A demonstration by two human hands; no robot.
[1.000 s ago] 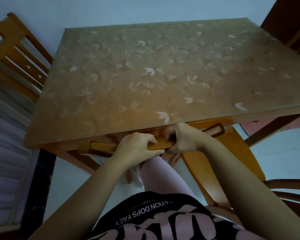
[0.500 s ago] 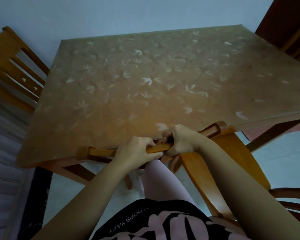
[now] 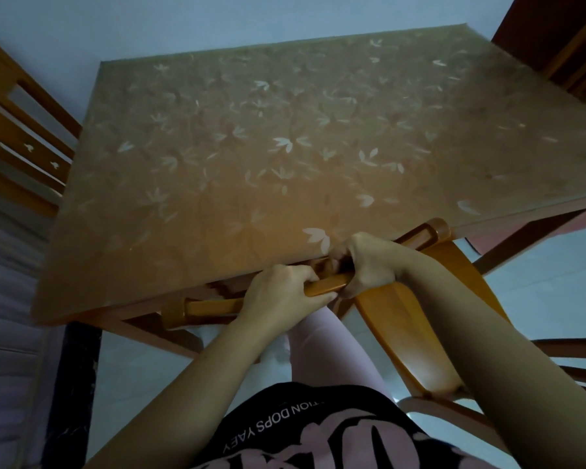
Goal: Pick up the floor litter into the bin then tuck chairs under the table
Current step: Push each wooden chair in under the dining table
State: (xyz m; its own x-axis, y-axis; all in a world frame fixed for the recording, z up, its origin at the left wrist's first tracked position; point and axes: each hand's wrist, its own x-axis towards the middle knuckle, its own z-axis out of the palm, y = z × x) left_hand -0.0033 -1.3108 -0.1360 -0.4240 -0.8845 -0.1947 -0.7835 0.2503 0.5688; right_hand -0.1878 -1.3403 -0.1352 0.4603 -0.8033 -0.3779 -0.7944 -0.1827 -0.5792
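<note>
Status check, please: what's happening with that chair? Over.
Gripping with left hand and right hand on the chair's top rail. Rail at the table near edge. A second chair close on the right.

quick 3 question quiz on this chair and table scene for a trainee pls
1. True or false: the left hand and the right hand both have a grip on the chair's top rail.
2. Where is that rail relative to the table? A) at its near edge B) lying on its top C) at its far edge
3. Fill in: the slatted chair by the wall stands at the table's ___ side.
Key: 1 true; 2 A; 3 left
</note>
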